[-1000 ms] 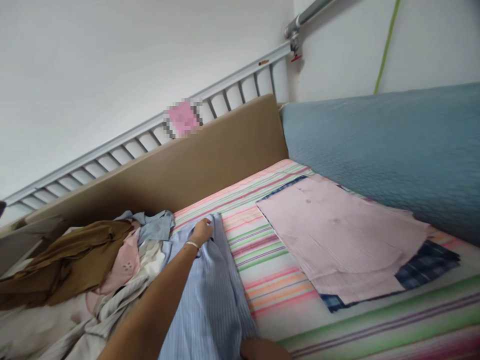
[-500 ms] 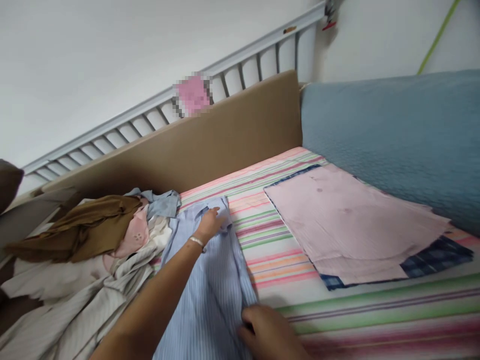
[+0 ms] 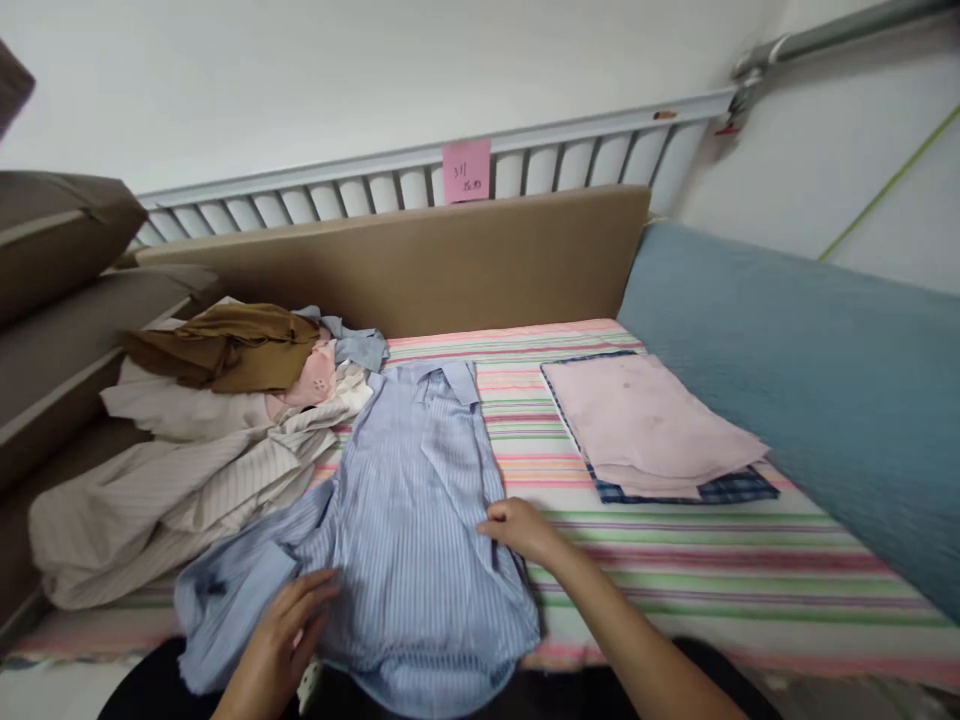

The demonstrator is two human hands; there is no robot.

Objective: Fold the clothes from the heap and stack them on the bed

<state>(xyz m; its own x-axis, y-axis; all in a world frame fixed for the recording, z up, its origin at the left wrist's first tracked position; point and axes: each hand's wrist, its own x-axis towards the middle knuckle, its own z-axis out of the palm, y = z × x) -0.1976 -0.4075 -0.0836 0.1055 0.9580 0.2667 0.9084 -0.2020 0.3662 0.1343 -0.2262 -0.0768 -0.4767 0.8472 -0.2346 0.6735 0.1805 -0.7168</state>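
A light blue striped shirt (image 3: 412,500) lies spread on the bed with its collar (image 3: 457,380) at the far end. Its hem hangs over the near edge, by my knees. One sleeve (image 3: 247,580) stretches out to the left, bent. At that sleeve is my left hand (image 3: 289,620), fingers extended and a little apart, over the cloth beside the cuff. On the shirt's right side edge, my right hand (image 3: 519,526) is closed, pinching the fabric between thumb and fingers.
Rumpled clothes, with a brown garment (image 3: 247,345) on top, are heaped at left beside stacked cushions (image 3: 67,320). Folded pink cloth (image 3: 652,420) lies on dark blue checked fabric (image 3: 739,487) at right. A tan board (image 3: 510,260) and blue padded panel (image 3: 810,380) border the striped sheet (image 3: 637,590).
My left hand has moved from the collar down to the sleeve at lower left. My right hand is still at the shirt's right edge. The view has levelled, showing more of the bed.
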